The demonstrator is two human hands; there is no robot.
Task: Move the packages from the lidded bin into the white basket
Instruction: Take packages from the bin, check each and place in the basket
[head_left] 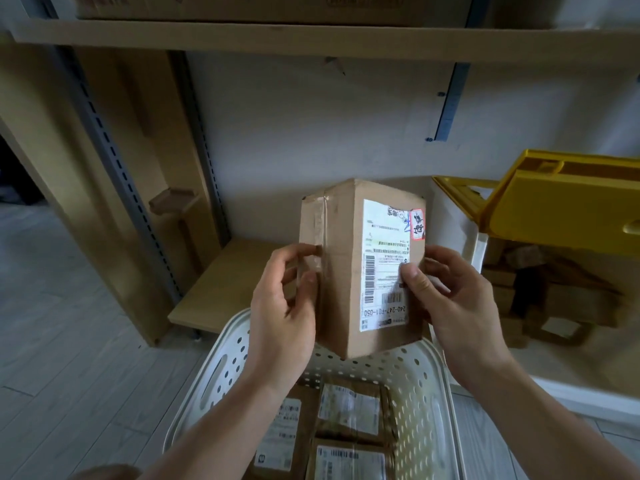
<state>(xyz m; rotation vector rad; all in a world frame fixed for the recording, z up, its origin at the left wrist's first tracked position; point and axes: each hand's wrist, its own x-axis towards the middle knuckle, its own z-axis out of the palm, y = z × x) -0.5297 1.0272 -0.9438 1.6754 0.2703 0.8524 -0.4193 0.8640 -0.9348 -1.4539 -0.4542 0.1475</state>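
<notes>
Storeroom w/ slotted-upright shelving (242,39), stacked cardboard boxes (270,5), parcels w/ shipping labels (346,410).

Open above the white basket (426,386), though labelled parcels (349,410) covered its floor. Blocked to the right by the bin's raised yellow lid (568,199); overhead, by a wooden shelf (311,43). Bare floorboards (69,341) left.

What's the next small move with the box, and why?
Probably lower the box straight down into the basket. Both hands, left and right, grip it upright just above the basket's far rim, and packages already lie inside.
</notes>
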